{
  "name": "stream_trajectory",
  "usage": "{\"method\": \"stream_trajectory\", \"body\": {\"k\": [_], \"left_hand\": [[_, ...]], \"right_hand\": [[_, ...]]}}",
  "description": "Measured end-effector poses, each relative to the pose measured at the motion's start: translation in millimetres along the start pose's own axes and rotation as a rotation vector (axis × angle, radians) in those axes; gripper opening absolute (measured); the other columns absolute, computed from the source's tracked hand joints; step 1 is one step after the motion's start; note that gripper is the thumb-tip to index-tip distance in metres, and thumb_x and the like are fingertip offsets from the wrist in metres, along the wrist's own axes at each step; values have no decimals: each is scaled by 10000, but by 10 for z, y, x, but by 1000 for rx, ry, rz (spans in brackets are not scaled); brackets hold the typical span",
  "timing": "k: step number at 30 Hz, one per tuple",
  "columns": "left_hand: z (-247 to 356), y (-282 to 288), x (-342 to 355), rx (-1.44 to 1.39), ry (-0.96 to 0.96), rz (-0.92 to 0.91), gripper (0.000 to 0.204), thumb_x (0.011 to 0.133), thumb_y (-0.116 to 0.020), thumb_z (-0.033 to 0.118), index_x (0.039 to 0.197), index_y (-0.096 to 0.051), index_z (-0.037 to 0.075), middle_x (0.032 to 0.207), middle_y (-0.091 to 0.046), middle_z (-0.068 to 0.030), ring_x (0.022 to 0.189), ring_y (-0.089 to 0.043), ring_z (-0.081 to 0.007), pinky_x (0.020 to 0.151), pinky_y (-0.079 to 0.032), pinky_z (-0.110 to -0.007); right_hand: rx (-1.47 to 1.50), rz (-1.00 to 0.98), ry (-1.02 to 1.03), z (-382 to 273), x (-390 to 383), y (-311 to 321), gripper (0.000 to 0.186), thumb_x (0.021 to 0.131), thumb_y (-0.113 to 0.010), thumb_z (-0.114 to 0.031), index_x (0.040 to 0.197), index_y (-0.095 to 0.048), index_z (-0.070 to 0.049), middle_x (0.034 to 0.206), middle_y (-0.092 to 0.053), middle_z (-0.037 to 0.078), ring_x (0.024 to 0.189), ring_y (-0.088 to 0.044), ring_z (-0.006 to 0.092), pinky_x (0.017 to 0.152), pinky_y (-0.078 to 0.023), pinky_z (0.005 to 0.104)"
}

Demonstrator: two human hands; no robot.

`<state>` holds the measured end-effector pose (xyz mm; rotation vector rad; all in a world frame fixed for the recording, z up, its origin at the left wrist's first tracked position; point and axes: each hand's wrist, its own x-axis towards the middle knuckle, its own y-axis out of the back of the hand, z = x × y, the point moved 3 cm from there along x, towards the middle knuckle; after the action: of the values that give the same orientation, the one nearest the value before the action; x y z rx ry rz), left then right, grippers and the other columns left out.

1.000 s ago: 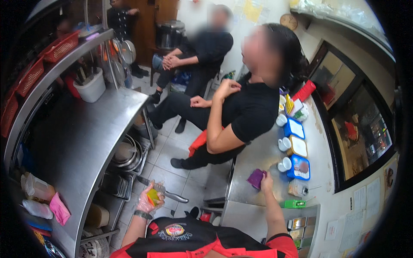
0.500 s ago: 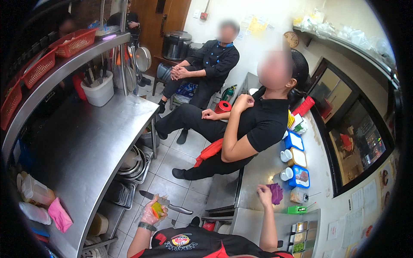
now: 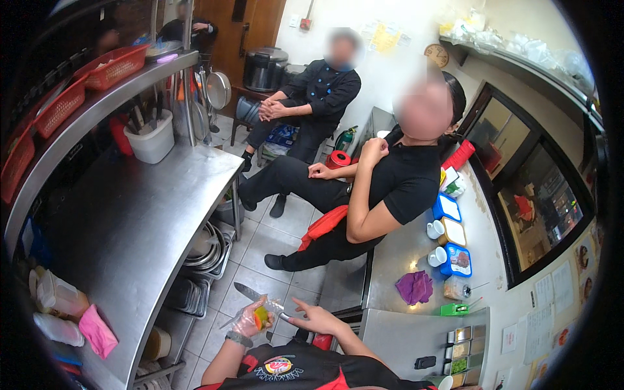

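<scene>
My left hand [image 3: 248, 320], in a clear plastic glove, is closed around a green, yellow and orange piece of produce [image 3: 260, 318] whose kind I cannot make out. A kitchen knife [image 3: 247, 292] is held in the same hand, its blade pointing away to the far left and its handle toward my right hand. My right hand [image 3: 316, 319] is bare, its fingers spread beside the knife handle; whether it touches the handle I cannot tell. Both hands are in front of my dark apron, above the tiled floor.
A steel table [image 3: 123, 240] stands at left with a pink cloth [image 3: 98, 331]. At right, a steel counter [image 3: 390, 276] bears a purple cloth [image 3: 415, 287], mugs and tubs. One person [image 3: 403, 175] leans near that counter; another person [image 3: 325, 88] sits farther back.
My right hand has left the purple cloth on the counter and come left to the knife handle, its fingers spreading. The left hand keeps its hold and has shifted slightly right.
</scene>
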<state>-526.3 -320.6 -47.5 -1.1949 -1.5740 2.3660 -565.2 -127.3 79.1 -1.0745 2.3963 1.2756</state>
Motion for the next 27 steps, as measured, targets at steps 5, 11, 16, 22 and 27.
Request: {"method": "stream_trajectory", "body": {"k": [5,11,16,22,27], "left_hand": [[-101,30,204,61,-72,-25,427,922,-562,406,1140,-576,40,744,-592,-108,618,-572,-221,518,-449,-322],[-135,-17,102,167,-99,1,414,906,-604,452,1025,-611,55,697,-599,-79,578,-569,-198,489,-451,-310],[-111,-123,-210,271,-22,58,389,894,-634,454,924,-586,69,707,-608,-102,558,-568,-209,482,-456,-316],[-64,205,-607,112,-61,21,424,914,-598,428,1063,-606,30,832,-637,-107,750,-630,-281,625,-495,-350],[-37,570,-808,-62,-77,-50,418,895,-625,415,1077,-605,39,876,-627,-119,815,-613,-331,650,-499,-373]], "right_hand": [[-42,37,10,109,202,-293,735,884,-591,-326,1493,-241,-109,1118,-645,217,981,-634,396,865,-494,447],[-4,104,41,75,194,-501,731,860,-574,-282,1486,-236,-113,996,-656,255,931,-635,430,832,-493,479],[134,146,17,162,179,-735,735,856,-570,-327,1481,-241,-123,954,-638,305,926,-628,457,835,-492,480],[189,360,17,459,131,-1078,618,843,-603,-325,1419,-457,-156,849,-673,172,803,-667,310,769,-516,405],[540,191,-259,314,-115,-1350,470,850,-577,-261,1286,-594,-87,644,-613,55,524,-556,123,521,-468,277]]}}
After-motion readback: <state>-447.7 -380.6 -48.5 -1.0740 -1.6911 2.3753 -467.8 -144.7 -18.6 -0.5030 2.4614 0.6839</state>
